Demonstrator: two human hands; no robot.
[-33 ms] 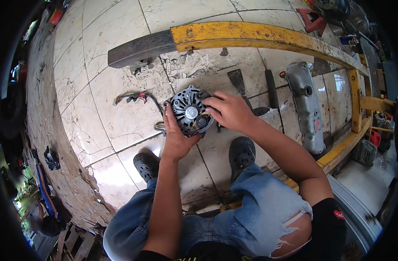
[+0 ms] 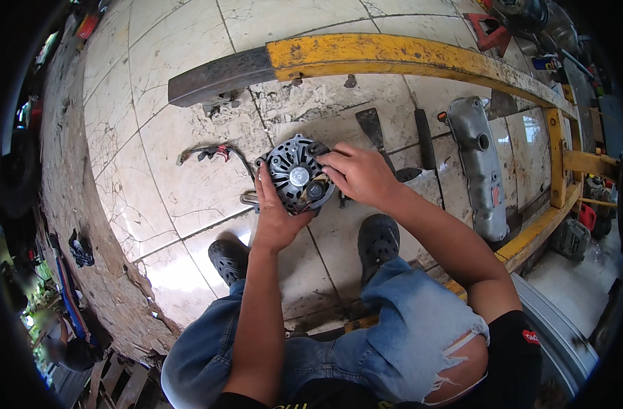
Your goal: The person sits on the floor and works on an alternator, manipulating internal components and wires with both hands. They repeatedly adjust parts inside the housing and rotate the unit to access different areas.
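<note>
In the head view, a round, finned metal alternator (image 2: 296,174) sits on the tiled floor (image 2: 175,170) just ahead of the person's two dark clogs. The left hand (image 2: 274,217) cups its lower left rim, and the right hand (image 2: 356,174) closes over its right edge, fingers curled on the housing, so both hands clamp it between them. It looks heavy, rigid and possibly greasy; the outer rim seems the surest hold. A wire harness (image 2: 209,153) lies left of it, a scraper (image 2: 373,126) and grey metal cover (image 2: 476,163) to the right, and a yellow steel frame (image 2: 407,58) beyond.
</note>
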